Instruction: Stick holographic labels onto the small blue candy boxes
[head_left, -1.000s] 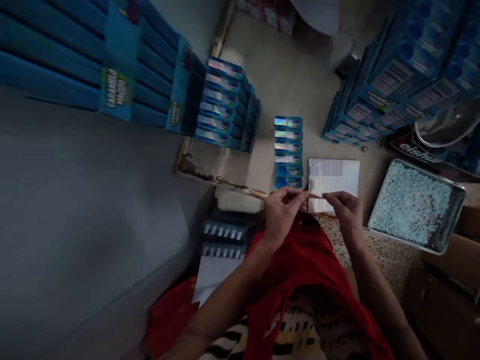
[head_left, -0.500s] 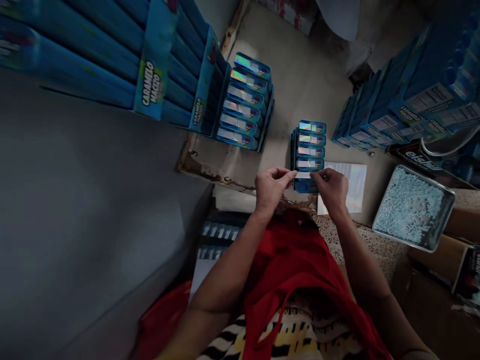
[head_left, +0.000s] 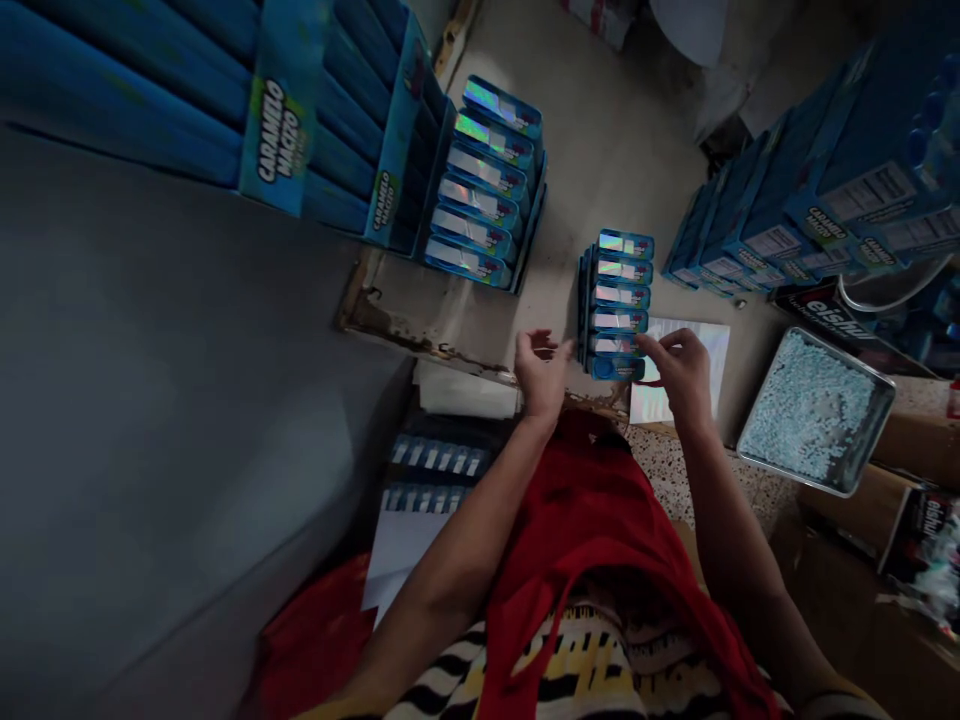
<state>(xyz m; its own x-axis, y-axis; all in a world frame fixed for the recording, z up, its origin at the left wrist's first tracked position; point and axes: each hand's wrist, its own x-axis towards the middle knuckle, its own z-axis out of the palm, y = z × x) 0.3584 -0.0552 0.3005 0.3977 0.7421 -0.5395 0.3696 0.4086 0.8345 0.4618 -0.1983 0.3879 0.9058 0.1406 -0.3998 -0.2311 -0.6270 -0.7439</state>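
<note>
The table (head_left: 559,235) leaves room left of the blue packs (head_left: 622,297). Near its edge (head_left: 469,366), the left hand (head_left: 540,380) gapes loosely; the right hand (head_left: 686,375) has a narrow grip (contents unclear).

blue packs (head_left: 621,309) are looking like smooth plastic | their strips (head_left: 613,321) are gleaming, glossy and holographic | backing sheet (head_left: 718,350) is shining like glossy paper | tray (head_left: 840,465) is showing smooth metal | red apron (head_left: 600,520) is showing matt cloth | table edge (head_left: 442,350) is looking rough, chipped
</note>
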